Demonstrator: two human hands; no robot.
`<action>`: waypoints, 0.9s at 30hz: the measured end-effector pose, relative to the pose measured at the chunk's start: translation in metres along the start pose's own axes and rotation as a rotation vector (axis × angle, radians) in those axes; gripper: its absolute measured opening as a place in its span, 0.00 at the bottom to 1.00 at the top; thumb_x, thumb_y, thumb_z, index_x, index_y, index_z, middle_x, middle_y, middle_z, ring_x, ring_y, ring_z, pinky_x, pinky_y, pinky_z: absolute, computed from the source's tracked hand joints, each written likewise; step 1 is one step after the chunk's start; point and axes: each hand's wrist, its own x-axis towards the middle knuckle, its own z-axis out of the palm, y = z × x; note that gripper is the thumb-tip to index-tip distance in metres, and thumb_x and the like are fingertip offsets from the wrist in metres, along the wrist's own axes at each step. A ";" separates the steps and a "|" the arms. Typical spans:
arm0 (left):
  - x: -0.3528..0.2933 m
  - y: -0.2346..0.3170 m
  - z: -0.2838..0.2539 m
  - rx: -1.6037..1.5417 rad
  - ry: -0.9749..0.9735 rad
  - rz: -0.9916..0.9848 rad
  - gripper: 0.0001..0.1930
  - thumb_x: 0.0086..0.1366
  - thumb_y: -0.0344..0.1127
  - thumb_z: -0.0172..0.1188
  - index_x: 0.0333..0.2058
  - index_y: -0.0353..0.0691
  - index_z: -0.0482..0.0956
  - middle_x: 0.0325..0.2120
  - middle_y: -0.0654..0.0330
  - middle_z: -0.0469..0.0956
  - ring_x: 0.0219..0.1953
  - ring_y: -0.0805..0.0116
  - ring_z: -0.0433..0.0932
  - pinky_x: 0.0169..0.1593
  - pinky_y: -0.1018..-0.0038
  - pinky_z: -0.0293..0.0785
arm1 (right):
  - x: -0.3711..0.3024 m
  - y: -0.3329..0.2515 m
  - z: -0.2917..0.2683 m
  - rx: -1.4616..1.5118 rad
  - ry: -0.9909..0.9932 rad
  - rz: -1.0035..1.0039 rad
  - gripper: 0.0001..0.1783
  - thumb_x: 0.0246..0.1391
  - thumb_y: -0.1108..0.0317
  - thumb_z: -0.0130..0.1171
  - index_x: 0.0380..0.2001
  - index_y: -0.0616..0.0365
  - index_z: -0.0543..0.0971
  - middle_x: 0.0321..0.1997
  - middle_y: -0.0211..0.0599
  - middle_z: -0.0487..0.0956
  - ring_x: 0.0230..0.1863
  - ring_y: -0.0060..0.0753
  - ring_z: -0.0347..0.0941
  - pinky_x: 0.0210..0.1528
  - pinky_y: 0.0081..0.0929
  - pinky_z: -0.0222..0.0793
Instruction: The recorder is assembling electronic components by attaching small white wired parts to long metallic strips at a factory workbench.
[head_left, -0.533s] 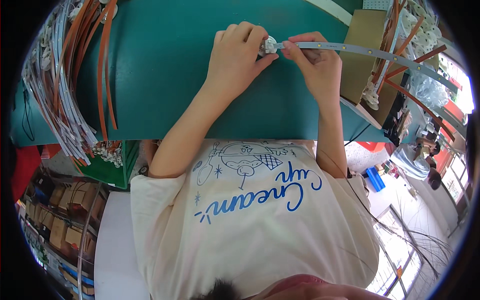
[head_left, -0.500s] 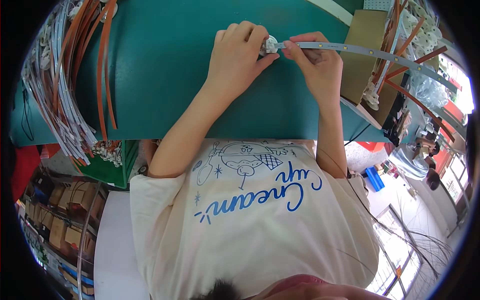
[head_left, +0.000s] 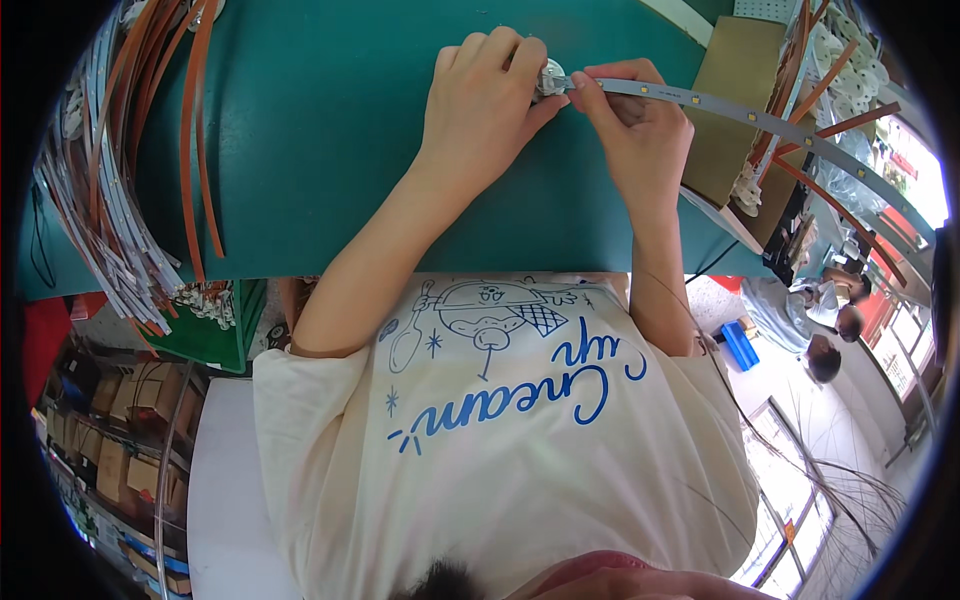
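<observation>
Over the far middle of the green table, my left hand [head_left: 485,95] is closed around a small round white plastic piece [head_left: 551,78], partly hidden by the fingers. Between the thumb and fingers of my right hand [head_left: 640,115] is the end of a long LED strip [head_left: 697,100], pale grey with small yellowish LEDs. That end meets the white piece; how far it goes in cannot be made out. From my right hand the strip curves away to the right, over a cardboard box.
At the left lies a thick bundle of LED strips [head_left: 105,200] with orange-brown strips [head_left: 193,150], overhanging the table [head_left: 330,150]. The cardboard box [head_left: 735,85] on the right stands beside more strips and white round pieces [head_left: 838,55]. Beyond, people [head_left: 810,320] sit near a blue bin [head_left: 740,345].
Both hands, the white piece and the strip have shifted slightly right in the picture. The holds are the same. The people at the right appear in a different position.
</observation>
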 end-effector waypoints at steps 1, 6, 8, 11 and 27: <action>0.000 0.000 0.000 -0.002 -0.001 -0.002 0.19 0.45 0.39 0.69 0.34 0.42 0.72 0.30 0.63 0.69 0.33 0.65 0.68 0.37 0.69 0.61 | -0.001 0.000 0.001 0.007 0.013 -0.018 0.08 0.50 0.73 0.61 0.32 0.66 0.75 0.28 0.40 0.81 0.32 0.26 0.80 0.36 0.15 0.74; 0.001 0.001 -0.001 -0.001 0.005 -0.004 0.19 0.44 0.38 0.69 0.34 0.41 0.73 0.30 0.63 0.69 0.34 0.65 0.69 0.37 0.69 0.61 | -0.003 0.001 0.006 -0.035 0.060 -0.035 0.08 0.50 0.72 0.61 0.31 0.65 0.75 0.28 0.40 0.81 0.32 0.25 0.80 0.35 0.14 0.74; 0.001 0.001 0.000 -0.010 0.015 -0.005 0.19 0.44 0.38 0.69 0.34 0.42 0.74 0.30 0.63 0.69 0.34 0.65 0.69 0.37 0.69 0.61 | -0.005 0.000 0.008 -0.068 0.094 -0.060 0.08 0.50 0.72 0.61 0.31 0.65 0.75 0.28 0.40 0.81 0.32 0.25 0.80 0.35 0.14 0.74; 0.001 0.002 0.000 -0.015 0.032 -0.014 0.18 0.45 0.38 0.69 0.33 0.42 0.73 0.30 0.64 0.69 0.33 0.65 0.69 0.36 0.69 0.62 | -0.005 0.002 0.012 -0.065 0.124 -0.057 0.08 0.51 0.72 0.61 0.31 0.65 0.74 0.28 0.40 0.81 0.32 0.25 0.80 0.35 0.14 0.74; 0.011 0.008 -0.016 -0.086 -0.036 -0.037 0.14 0.50 0.38 0.62 0.30 0.41 0.67 0.27 0.57 0.64 0.33 0.59 0.66 0.35 0.66 0.59 | -0.003 -0.008 0.017 -0.206 0.166 -0.256 0.05 0.48 0.74 0.60 0.26 0.59 0.73 0.21 0.36 0.77 0.24 0.31 0.78 0.27 0.22 0.73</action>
